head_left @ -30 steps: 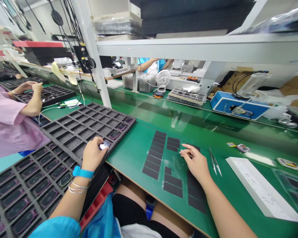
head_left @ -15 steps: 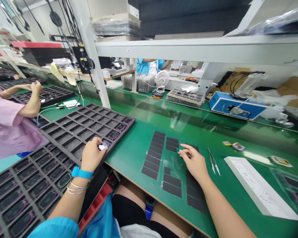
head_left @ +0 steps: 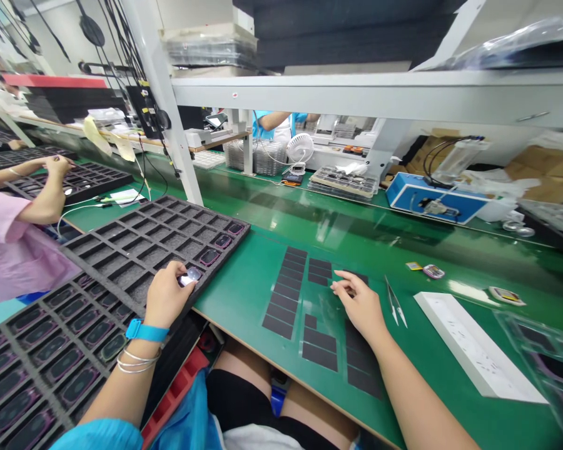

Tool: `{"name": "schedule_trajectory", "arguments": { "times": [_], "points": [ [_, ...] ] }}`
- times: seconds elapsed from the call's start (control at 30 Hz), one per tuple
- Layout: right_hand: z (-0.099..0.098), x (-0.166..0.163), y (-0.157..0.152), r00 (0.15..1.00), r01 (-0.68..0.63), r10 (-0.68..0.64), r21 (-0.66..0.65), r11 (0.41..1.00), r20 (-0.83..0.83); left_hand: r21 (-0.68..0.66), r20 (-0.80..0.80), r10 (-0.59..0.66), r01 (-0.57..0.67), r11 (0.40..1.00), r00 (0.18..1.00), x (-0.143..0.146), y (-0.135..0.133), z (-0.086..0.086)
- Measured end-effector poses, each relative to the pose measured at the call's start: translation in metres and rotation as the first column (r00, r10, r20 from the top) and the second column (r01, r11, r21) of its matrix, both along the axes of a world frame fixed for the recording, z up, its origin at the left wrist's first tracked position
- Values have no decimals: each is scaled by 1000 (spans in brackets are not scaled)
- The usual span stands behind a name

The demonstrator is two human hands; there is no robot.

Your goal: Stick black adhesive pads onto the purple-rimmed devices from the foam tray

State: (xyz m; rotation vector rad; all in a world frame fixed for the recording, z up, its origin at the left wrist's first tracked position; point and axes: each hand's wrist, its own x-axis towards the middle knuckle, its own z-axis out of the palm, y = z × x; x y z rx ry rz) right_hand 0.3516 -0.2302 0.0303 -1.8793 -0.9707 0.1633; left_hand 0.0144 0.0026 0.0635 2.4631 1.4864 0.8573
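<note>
On foam tray [head_left: 122, 240], left hand [head_left: 165, 299] pinching small part [head_left: 189, 276], right hand [head_left: 360, 305] on dark strips [head_left: 286, 292]

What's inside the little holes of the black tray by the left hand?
Most pockets of the black tray are empty. A few along its right edge hold small devices. The left hand covers one pocket.

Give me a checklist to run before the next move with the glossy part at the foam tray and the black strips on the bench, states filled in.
1. Left hand grips the small glossy rounded part: ok.
2. Part sits over the black foam compartment tray, near its front edge: ok.
3. Part seated in a compartment: cannot tell.
4. Right hand fingertips rest on the black rectangular strips: ok.
5. Metal tweezers lie free beside the right hand: ok.
</note>
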Motion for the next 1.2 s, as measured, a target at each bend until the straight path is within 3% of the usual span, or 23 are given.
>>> {"name": "schedule_trajectory", "arguments": {
  "times": [0.3, 0.53, 0.87, 1.2],
  "points": [
    [2, -1, 1, 1000, 19, -19, 6, 1000, 4, -27, 32, -29, 30, 999, 999, -3, 4, -6],
    [0, 2, 1, 1000, 25, -25, -4, 1000, -10, 74, -174, -27, 41, 996, 984, -4, 5, -1],
    [-6, 5, 1, 999, 43, -44, -67, 997, -13, -42, -160, 39, -47, 998, 986, -4, 9, 2],
    [-3, 8, 0, 997, 76, -77, -44, 996, -27, -46, -160, 38, -46, 998, 986, -4, 7, 3]
  ]
}}
